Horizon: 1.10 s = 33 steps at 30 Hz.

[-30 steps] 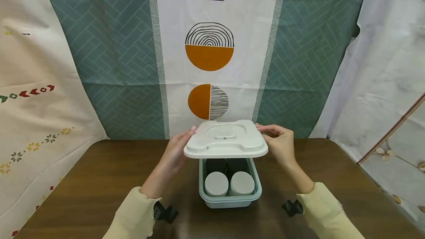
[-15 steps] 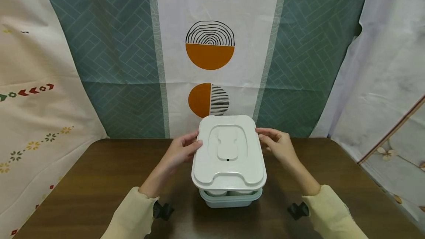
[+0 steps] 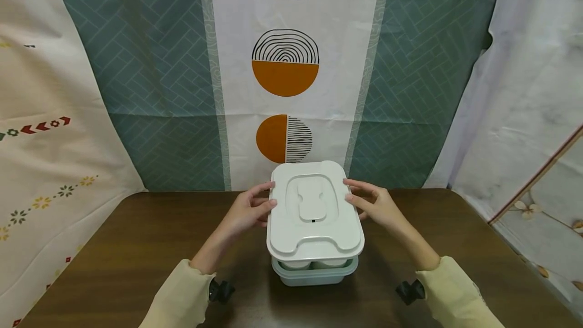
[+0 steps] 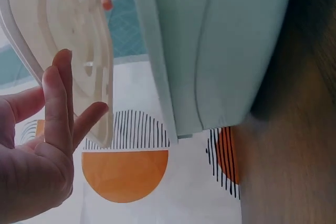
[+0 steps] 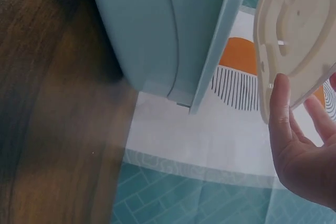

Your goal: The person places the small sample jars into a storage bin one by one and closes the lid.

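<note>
A white lid (image 3: 314,211) with a raised centre panel is held above a pale blue-green box (image 3: 314,280). The left hand (image 3: 246,211) pinches its left edge between thumb and fingers, and the right hand (image 3: 371,204) grips the right edge in the same way. In both wrist views a gap separates the lid (image 4: 79,40) from the box (image 5: 157,24). Beneath the lid's near edge show parts of two white round-topped things (image 3: 296,264) inside the box; the rest of the inside is hidden by the lid.
The box stands on a dark brown wooden table (image 3: 136,247). Behind the table hangs a patterned cloth (image 3: 291,90) in green and white with orange circles. Pale cloths hang at the left (image 3: 59,156) and right (image 3: 514,125).
The lid first tilted down from a steeper view so its top shows broadly, covering most of the box. Since then it has shifted slightly, and the right thumb now lies on its top edge.
</note>
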Motion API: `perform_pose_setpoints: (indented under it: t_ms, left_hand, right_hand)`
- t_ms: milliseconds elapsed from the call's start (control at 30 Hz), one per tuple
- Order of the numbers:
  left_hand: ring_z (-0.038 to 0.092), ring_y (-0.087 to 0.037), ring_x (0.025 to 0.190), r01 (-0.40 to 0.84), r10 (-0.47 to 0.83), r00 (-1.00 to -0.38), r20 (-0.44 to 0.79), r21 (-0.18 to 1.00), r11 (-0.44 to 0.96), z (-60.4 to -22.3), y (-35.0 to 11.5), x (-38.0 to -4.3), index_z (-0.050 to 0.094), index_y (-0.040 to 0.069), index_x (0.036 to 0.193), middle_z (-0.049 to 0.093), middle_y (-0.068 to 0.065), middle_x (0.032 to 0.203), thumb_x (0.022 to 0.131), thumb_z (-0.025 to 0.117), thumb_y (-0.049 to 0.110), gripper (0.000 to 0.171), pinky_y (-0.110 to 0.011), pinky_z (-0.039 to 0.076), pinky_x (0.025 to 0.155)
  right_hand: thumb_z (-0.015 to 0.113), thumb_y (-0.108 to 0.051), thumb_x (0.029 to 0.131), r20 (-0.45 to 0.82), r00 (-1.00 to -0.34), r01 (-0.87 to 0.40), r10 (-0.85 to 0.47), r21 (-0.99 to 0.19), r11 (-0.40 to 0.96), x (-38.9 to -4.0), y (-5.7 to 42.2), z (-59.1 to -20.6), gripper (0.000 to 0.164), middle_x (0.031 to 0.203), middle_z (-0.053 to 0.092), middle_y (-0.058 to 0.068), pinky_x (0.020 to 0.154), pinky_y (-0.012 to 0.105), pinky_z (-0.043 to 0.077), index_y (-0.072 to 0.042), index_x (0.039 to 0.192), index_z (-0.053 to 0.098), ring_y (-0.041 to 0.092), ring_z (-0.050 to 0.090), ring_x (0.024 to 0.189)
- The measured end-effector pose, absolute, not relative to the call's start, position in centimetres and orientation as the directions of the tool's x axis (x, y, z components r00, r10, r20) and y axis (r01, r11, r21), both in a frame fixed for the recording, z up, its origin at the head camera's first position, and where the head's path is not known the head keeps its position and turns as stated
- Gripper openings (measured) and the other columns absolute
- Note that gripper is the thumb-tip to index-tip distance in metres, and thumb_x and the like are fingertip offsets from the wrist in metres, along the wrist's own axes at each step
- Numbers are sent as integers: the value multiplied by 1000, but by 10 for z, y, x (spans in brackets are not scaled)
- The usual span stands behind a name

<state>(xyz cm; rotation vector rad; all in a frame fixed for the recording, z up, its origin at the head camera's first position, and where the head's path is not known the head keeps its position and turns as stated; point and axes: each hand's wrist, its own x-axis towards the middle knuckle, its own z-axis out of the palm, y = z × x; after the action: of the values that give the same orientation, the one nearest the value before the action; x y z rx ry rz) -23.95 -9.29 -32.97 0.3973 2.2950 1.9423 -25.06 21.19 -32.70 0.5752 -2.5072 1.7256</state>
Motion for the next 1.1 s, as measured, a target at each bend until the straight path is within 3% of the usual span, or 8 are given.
perform_pose_setpoints:
  t_ms: [200, 400, 633, 833, 1100]
  left_hand:
    - [61, -15, 62, 113, 232, -970, 67, 976, 188, -335, -92, -241, 54, 6, 125, 64, -15, 93, 88, 60, 13, 39, -29, 52, 56]
    - [49, -13, 47, 107, 213, -976, 50, 958, 266, -340, -93, -243, 57, 9, 124, 58, -8, 74, 87, 61, 16, 37, -28, 50, 49]
    - [51, -13, 40, 139, 166, -983, 77, 904, 404, -348, -87, -241, 59, 12, 122, 58, -7, 67, 86, 62, 15, 36, -29, 50, 44]
    - [52, -14, 39, 150, 143, -985, 94, 877, 456, -355, -81, -240, 60, 13, 121, 61, -7, 71, 86, 63, 14, 36, -28, 49, 42]
    - [52, -12, 38, 183, 147, -981, 124, 838, 514, -356, -78, -236, 60, 11, 122, 61, -5, 66, 87, 61, 14, 35, -29, 48, 41]
  right_hand:
    - [58, -19, 90, 241, -921, -337, -305, -887, 316, -251, 212, -332, 42, 113, 51, 22, 60, 33, 54, -3, 129, 51, 11, 61, 74]
    - [56, -17, 91, 250, -905, -365, -344, -872, 325, -253, 210, -338, 42, 106, 52, 22, 58, 33, 54, -1, 129, 50, 13, 60, 67]
    - [54, -17, 92, 223, -903, -355, -367, -868, 346, -258, 208, -346, 43, 95, 49, 18, 56, 32, 53, 1, 130, 47, 14, 54, 59]
    - [52, -18, 93, 201, -908, -345, -369, -858, 380, -262, 209, -353, 42, 89, 47, 14, 54, 30, 51, 1, 130, 47, 10, 50, 56]
    - [51, -17, 93, 202, -898, -362, -392, -845, 393, -264, 210, -363, 41, 87, 47, 13, 51, 35, 50, 1, 130, 47, 11, 48, 54]
